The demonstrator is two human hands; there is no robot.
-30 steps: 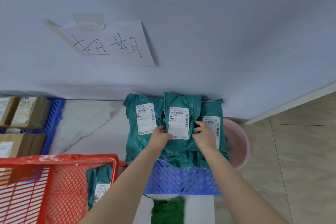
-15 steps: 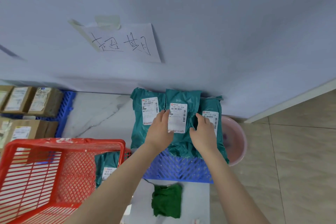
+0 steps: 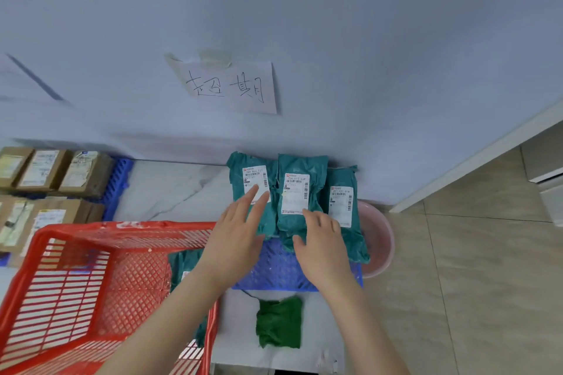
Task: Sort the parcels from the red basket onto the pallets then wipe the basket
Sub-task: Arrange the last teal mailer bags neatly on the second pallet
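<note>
Sorting neared its end: left hand (image 3: pixel 234 237) and right hand (image 3: pixel 323 243) hovered, fingers released, over teal parcels (image 3: pixel 300 167) on the blue pallet (image 3: pixel 274 271); next, the last parcel (image 3: pixel 182 265), apparently inside the red basket (image 3: pixel 91 227).

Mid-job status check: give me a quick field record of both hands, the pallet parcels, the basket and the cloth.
left hand: open, fingers straight over the label of the left teal parcel; contact unclear
right hand: open, fingertips at the lower edge of the middle teal parcel
blue pallet: three teal parcels upright against the wall, labels outward
red basket: one unsorted parcel visible inside
green cloth: crumpled on the white surface in front of the pallet
pink basin: behind the right teal parcel
</note>
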